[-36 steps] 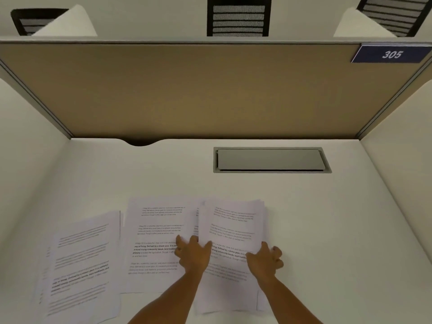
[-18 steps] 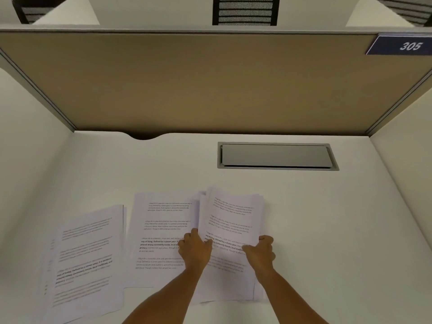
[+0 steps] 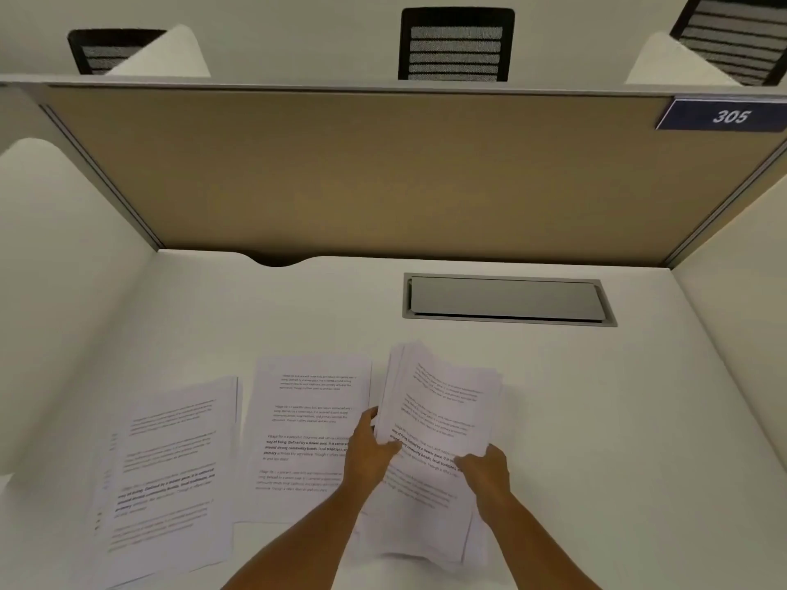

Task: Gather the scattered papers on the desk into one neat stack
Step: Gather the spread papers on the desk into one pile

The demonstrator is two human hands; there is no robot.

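Three groups of printed white sheets lie near the front of the white desk (image 3: 596, 419). The right pile (image 3: 443, 402) is fanned and tilted, its far end raised off the desk. My left hand (image 3: 368, 451) grips its left edge and my right hand (image 3: 485, 466) grips its right edge. The middle sheet (image 3: 306, 419) lies flat just left of my left hand. The left pile (image 3: 170, 474) of slightly offset sheets lies askew at the desk's front left.
A grey cable hatch (image 3: 506, 299) is set into the desk behind the papers. A tan partition (image 3: 383, 172) closes the back, white side panels both sides. A cable notch (image 3: 279, 261) is at the back left. Black chairs stand beyond.
My hands went from lying flat on the right pile to gripping its two side edges. The pile has lifted and tilted clockwise, clear of the middle sheet.
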